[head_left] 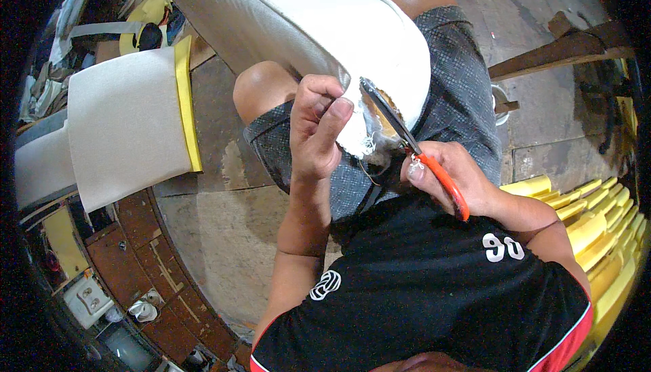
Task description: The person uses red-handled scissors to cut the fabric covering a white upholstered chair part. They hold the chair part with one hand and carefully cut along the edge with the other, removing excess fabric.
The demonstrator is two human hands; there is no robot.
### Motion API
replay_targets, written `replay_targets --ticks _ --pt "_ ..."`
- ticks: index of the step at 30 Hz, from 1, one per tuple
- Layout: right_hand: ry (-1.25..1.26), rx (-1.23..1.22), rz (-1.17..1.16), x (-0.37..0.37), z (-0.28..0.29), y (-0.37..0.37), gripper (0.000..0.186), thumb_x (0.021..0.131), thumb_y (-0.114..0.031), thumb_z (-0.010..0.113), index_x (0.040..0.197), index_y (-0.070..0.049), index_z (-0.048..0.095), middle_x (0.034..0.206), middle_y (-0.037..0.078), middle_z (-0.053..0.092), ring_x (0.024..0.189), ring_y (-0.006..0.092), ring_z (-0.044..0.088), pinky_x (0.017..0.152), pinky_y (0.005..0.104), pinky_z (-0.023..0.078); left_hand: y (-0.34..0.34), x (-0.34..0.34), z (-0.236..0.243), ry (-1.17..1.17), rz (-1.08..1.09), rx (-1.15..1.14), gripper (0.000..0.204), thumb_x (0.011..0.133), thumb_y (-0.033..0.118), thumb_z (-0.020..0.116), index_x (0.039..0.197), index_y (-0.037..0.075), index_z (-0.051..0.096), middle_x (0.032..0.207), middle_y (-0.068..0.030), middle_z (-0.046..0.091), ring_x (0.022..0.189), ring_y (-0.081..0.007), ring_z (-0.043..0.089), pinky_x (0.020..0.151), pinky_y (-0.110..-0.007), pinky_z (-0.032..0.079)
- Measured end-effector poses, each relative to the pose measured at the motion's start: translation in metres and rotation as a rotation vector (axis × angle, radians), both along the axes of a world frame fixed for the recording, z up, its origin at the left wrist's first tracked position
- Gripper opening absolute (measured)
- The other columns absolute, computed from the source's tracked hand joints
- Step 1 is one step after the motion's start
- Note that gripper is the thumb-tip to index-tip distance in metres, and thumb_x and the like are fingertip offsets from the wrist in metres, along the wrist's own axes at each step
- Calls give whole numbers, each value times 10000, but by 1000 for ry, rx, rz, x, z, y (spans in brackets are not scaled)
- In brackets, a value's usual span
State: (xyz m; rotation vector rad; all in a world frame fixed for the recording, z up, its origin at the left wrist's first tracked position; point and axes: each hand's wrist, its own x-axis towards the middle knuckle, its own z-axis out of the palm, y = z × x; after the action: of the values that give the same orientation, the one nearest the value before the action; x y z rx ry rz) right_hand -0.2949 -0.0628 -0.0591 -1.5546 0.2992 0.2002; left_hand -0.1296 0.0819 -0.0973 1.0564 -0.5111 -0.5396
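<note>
A white upholstered cushion (383, 26) with a piped seam rests across my lap. Its near end has a ragged opening with frayed white threads and a brownish-yellow inside. My left hand (315, 128) is closed, thumb and fingers pinching the fabric edge at the left of the opening. In my right hand (454, 172) are scissors (390, 114) with orange handles and dark blades. The blades lie along the opening, pointing away from me. Whether they are fully closed I cannot tell. A tuft of white thread hangs by my right thumb.
On the left lies a light grey fabric-covered panel (129, 124) with a yellow foam edge (186, 104). Several yellow foam strips (597, 229) are stacked at the right. A wooden beam (563, 60) juts in at the far right, above a white bucket (500, 104).
</note>
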Motion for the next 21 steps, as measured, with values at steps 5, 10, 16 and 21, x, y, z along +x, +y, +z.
replay_targets --ticks 5,10,16,21 --pt "3 -22 -34 1 -2 0 372 939 -351 666 725 -54 596 585 -49 484 567 31 418 489 269 360 2 1 0 -12 -6 11 115 930 38 574 1032 27 522 755 47 467 623 -15 380 596 -170 306" --pt "112 -25 28 1 4 -4 350 926 -336 685 737 -53 606 579 -41 498 561 40 430 485 280 374 3 3 3 162 -94 -98 121 936 54 565 1043 37 509 888 -22 525 752 -58 509 685 -206 424" --pt "10 -4 10 -6 -2 -4 284 951 -249 621 797 -13 581 674 18 537 644 82 492 589 271 422 2 9 0 159 -139 -272 131 933 76 572 1042 44 505 1007 -73 555 907 -154 576 794 -280 487" --pt "53 -56 127 2 5 -13 284 959 -262 577 833 -10 613 702 41 568 661 108 524 619 288 450 6 11 -1 161 -160 -237 139 927 79 582 1037 45 506 1007 -74 563 918 -149 578 810 -283 492"
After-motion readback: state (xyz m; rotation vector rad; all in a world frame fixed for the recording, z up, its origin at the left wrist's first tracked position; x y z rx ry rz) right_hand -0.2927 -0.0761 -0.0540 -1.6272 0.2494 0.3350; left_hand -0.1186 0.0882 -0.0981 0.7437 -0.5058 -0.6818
